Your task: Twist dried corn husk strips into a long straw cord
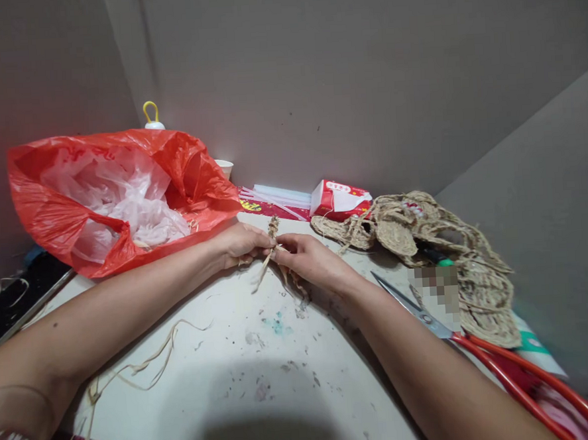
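Both hands [276, 251] pinch | thin braided straw plait [273, 229] | loose fibrous ends

Soft overhead light, wide-angle edge stretch, blurred right corner.

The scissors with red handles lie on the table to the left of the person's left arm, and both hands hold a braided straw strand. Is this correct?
Not quite. The head view shows the scissors on the table to the right of the right arm, not left of the left arm. The rest holds: the left hand and right hand both hold the braided straw strand.
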Motion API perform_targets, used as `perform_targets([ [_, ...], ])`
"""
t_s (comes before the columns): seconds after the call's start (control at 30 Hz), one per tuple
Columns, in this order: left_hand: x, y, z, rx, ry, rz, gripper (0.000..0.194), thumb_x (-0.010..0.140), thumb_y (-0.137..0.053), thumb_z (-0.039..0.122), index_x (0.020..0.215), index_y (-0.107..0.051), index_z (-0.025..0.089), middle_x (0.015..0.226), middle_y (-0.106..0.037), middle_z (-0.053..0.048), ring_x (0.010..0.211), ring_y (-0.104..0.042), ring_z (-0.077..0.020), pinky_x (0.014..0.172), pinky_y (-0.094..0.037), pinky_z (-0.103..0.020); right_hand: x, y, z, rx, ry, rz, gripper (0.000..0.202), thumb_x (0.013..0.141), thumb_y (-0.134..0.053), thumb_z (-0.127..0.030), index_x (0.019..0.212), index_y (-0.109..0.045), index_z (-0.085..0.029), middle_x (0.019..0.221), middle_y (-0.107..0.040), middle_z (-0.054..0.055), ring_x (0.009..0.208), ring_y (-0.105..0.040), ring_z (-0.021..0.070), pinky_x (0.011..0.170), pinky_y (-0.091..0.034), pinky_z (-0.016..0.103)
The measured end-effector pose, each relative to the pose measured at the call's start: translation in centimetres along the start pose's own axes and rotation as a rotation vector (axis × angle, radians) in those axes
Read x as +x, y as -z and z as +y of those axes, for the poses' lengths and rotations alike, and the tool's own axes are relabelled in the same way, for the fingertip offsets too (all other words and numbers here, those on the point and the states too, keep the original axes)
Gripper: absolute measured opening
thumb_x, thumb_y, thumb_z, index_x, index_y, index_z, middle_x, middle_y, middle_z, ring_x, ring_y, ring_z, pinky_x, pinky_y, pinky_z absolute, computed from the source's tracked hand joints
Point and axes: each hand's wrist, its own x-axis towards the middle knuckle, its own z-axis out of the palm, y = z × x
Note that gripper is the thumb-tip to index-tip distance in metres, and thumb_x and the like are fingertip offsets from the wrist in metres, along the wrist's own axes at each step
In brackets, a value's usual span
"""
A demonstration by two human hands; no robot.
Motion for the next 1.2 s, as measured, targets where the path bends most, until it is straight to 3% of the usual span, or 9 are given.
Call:
perform_targets([
  [0.1, 0.0, -0.1, 0.0, 0.020, -0.005, 0.007, 0.021, 0.077, -0.056, 0.009, 0.057, -0.055, 0.012, 0.042, -0.045, 0.005, 0.032, -0.025, -0.0018, 0.033, -0.012, -0.018, 0.2, -0.3, 0.0, -0.169, 0.057, 0.009, 0.011, 0.076, -0.054, -0.020, 0.082, -0.062, -0.014, 0.059, -0.054, -0.003, 0.049, -0.044, 0.0100, 0.045, -0.033, 0.020],
  [0.27, 0.0, -0.2, -0.1, 0.049, -0.018, 0.009, 0.025, 0.079, -0.057, 0.011, 0.054, -0.053, 0.013, 0.038, -0.041, 0.006, 0.031, -0.025, -0.0020, 0.033, -0.012, -0.019, 0.4, -0.4, 0.0, -0.241, 0.074, 0.011, 0.018, 0.077, -0.042, -0.016, 0.077, -0.060, -0.015, 0.050, -0.045, -0.005, 0.044, -0.038, 0.0106, 0.046, -0.031, 0.022],
  [0.47, 0.0, -0.2, -0.2, 0.069, -0.032, 0.019, 0.026, 0.079, -0.058, 0.012, 0.054, -0.052, 0.013, 0.038, -0.040, 0.007, 0.030, -0.024, -0.0019, 0.033, -0.012, -0.019, 0.4, -0.1, -0.5, -0.392, 0.143, 0.044, 0.020, 0.074, -0.040, -0.015, 0.063, -0.056, -0.016, 0.059, -0.053, -0.001, 0.057, -0.045, 0.0132, 0.056, -0.034, 0.024],
  [0.67, 0.3, -0.2, -0.5, 0.072, -0.043, 0.026, 0.021, 0.077, -0.059, 0.011, 0.057, -0.053, 0.014, 0.044, -0.046, 0.006, 0.032, -0.028, -0.0019, 0.034, -0.014, -0.019, 0.6, 0.3, -0.4, -0.487, 0.135, 0.069, 0.024, 0.077, -0.042, -0.028, 0.055, -0.047, -0.019, 0.050, -0.041, -0.003, 0.051, -0.039, 0.0127, 0.050, -0.029, 0.025],
  [0.8, 0.2, -0.4, -0.4, 0.069, -0.041, 0.036, 0.024, 0.077, -0.056, 0.009, 0.054, -0.051, 0.014, 0.039, -0.040, 0.006, 0.031, -0.027, -0.0026, 0.035, -0.013, -0.020, 0.6, 0.6, -0.5, -0.525, 0.118, 0.080, 0.025, 0.077, -0.047, -0.037, 0.062, -0.052, -0.017, 0.053, -0.046, -0.003, 0.053, -0.042, 0.0130, 0.049, -0.029, 0.024],
  [1.0, 0.2, -0.5, -0.3, 0.062, -0.037, 0.036, 0.026, 0.074, -0.058, 0.009, 0.051, -0.048, 0.015, 0.038, -0.036, 0.007, 0.032, -0.026, -0.0030, 0.036, -0.013, -0.021, 0.3, 0.7, -0.8, -0.568, 0.100, 0.058, 0.021, 0.077, -0.048, -0.034, 0.067, -0.054, -0.017, 0.054, -0.049, -0.002, 0.052, -0.043, 0.0128, 0.047, -0.029, 0.023],
  [1.2, 0.4, -0.4, -0.3, 0.054, -0.025, 0.022, 0.024, 0.074, -0.058, 0.010, 0.052, -0.048, 0.014, 0.039, -0.034, 0.007, 0.032, -0.025, -0.0026, 0.036, -0.011, -0.021, 0.3, 0.6, -0.1, -0.592, 0.165, 0.014, 0.022, 0.079, -0.044, -0.029, 0.060, -0.048, -0.019, 0.052, -0.044, -0.004, 0.050, -0.039, 0.0116, 0.048, -0.028, 0.023],
])
